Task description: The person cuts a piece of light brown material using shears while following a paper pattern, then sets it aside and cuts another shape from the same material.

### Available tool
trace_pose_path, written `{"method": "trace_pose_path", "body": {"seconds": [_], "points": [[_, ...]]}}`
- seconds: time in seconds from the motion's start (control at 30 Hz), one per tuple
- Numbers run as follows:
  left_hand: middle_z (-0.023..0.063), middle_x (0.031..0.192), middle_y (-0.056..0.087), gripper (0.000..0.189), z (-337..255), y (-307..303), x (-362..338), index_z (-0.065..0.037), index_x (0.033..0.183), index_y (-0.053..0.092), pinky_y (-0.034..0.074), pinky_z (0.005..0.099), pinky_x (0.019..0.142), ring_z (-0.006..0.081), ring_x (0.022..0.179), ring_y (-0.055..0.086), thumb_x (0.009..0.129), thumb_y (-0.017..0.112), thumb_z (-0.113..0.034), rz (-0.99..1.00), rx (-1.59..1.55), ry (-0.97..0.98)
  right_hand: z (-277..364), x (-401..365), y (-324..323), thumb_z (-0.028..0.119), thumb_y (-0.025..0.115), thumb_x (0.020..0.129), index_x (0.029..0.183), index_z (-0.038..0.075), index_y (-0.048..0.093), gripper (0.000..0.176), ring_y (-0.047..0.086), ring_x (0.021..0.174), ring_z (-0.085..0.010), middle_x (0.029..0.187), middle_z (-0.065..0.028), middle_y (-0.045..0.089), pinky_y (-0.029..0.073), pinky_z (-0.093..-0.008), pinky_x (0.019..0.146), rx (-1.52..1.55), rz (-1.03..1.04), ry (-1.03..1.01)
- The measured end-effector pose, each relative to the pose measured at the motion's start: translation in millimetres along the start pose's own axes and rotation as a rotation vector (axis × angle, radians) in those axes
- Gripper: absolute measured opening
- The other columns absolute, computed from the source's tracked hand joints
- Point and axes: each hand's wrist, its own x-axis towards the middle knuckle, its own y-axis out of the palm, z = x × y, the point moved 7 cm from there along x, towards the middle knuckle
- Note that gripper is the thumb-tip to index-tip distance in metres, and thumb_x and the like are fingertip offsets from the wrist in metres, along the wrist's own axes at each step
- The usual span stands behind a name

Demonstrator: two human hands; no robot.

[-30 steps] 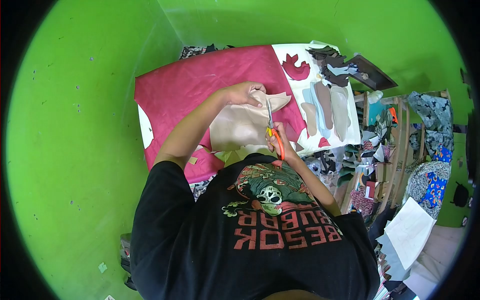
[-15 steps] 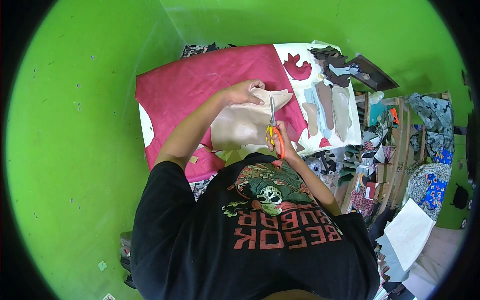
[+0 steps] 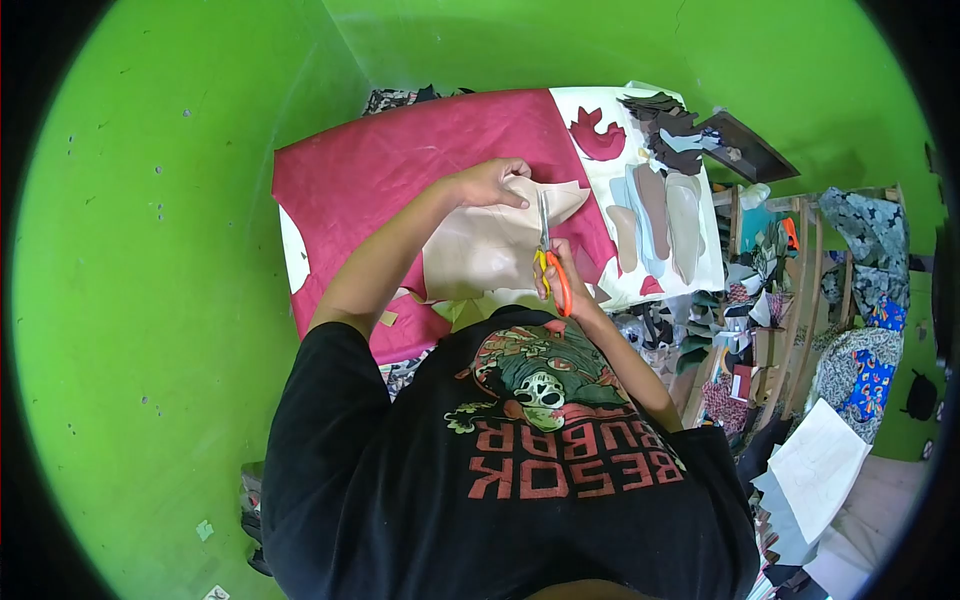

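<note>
A pair of scissors [image 3: 549,262] with orange and yellow handles is gripped in my right hand [image 3: 569,272]. Its blades point away from me and lie across the right part of a beige leather-like sheet [image 3: 478,252]. My left hand [image 3: 492,184] pinches that sheet near its far edge, thumb on top, to the left of the blades. A pointed flap of the sheet extends to the right beyond the scissors. Beneath it spreads a large dark red sheet [image 3: 400,150] that covers much of the table.
On the table's white right side [image 3: 625,285] lie a curved red offcut [image 3: 598,135], several long cut pieces [image 3: 684,225] in beige, grey and brown, and a stack of dark pieces [image 3: 665,120]. A dark tray [image 3: 750,145] sits at the corner. Wooden shelving [image 3: 800,290] with fabric scraps stands right.
Almost nothing differs. The scissors and the beige flap have shifted very slightly; both hands keep their hold.
</note>
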Motion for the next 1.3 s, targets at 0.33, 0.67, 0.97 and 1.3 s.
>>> {"method": "trace_pose_path", "body": {"seconds": [0.33, 0.67, 0.97, 1.3], "points": [[0.0183, 0.136, 0.061, 0.089, -7.0, 15.2, -5.6, 0.003, 0.138, 0.055, 0.047, 0.0377, 0.104, 0.0283, 0.124, 0.059, 0.064, 0.098, -0.023, 0.054, 0.17, -0.225, -14.8, 2.2, -0.4, 0.079, 0.056, 0.087, 0.129, 0.008, 0.03, 0.087, 0.054, 0.066, -0.0141, 0.093, -0.0071, 0.051, 0.048, -0.0284, 0.055, -0.018, 0.003, -0.008], [0.0223, 0.146, 0.052, 0.105, 10.1, 21.3, -7.7, 0.007, 0.149, 0.041, 0.043, 0.0366, 0.112, 0.0319, 0.136, 0.051, 0.063, 0.098, -0.016, 0.017, -0.051, -0.333, -15.4, 8.9, -3.6, 0.082, 0.054, 0.086, 0.131, 0.004, 0.028, 0.093, 0.056, 0.07, -0.0152, 0.096, -0.009, 0.053, 0.052, -0.029, 0.058, -0.044, -0.034, -0.05], [0.0188, 0.139, 0.056, 0.095, 10.3, 19.3, -2.9, 0.004, 0.143, 0.047, 0.044, 0.0354, 0.109, 0.0289, 0.129, 0.055, 0.064, 0.097, -0.012, -0.035, -0.063, -0.29, -13.2, 7.9, -1.4, 0.084, 0.052, 0.085, 0.127, 0.006, 0.028, 0.091, 0.055, 0.068, -0.0143, 0.092, -0.0075, 0.051, 0.048, -0.0279, 0.054, -0.012, -0.033, -0.076], [0.0192, 0.143, 0.054, 0.098, 12.9, 19.5, -2.4, 0.004, 0.145, 0.047, 0.041, 0.0354, 0.113, 0.0298, 0.137, 0.048, 0.063, 0.097, -0.014, 0.011, -0.095, -0.287, -8.8, 9.8, -1.8, 0.037, 0.06, 0.103, 0.13, 0.008, 0.028, 0.051, 0.048, 0.068, -0.0106, 0.09, -0.003, 0.046, 0.045, -0.0271, 0.055, -0.03, -0.072, -0.073]]}}
